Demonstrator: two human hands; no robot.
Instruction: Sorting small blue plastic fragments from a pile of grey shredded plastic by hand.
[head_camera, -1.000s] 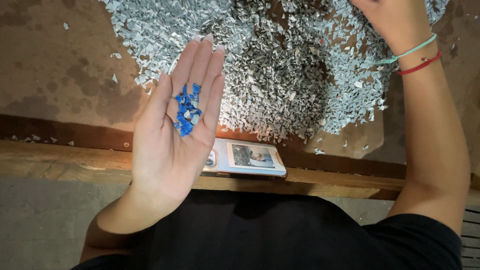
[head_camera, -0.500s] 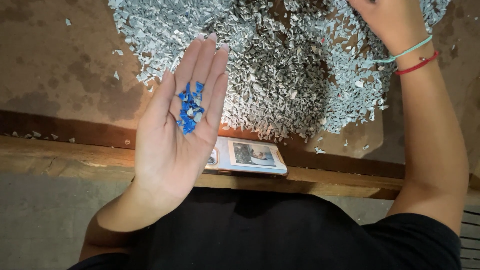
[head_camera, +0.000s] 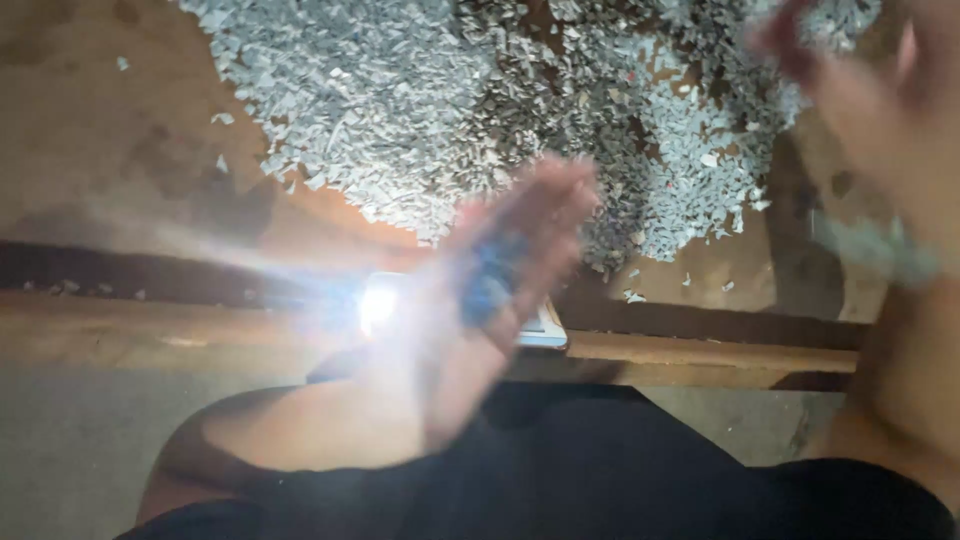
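Blurred left hand lies flat, palm up, cupping blue chips over the counter edge; fingers point toward the grey shred pile.

Glaring white-framed screen on ledge

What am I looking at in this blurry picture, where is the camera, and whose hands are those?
There is no machine here, just a person at work with bare hands. The camera sits on that person's head and looks down, so both hands are their own. The left hand is open, palm up, with a small heap of blue plastic bits resting on it. The right hand is raised at the upper right, too blurred to tell whether it holds anything. Beyond them a big pile of pale grey plastic flakes lies on a brown wooden table. A bright glare near the table's edge hides what is there.
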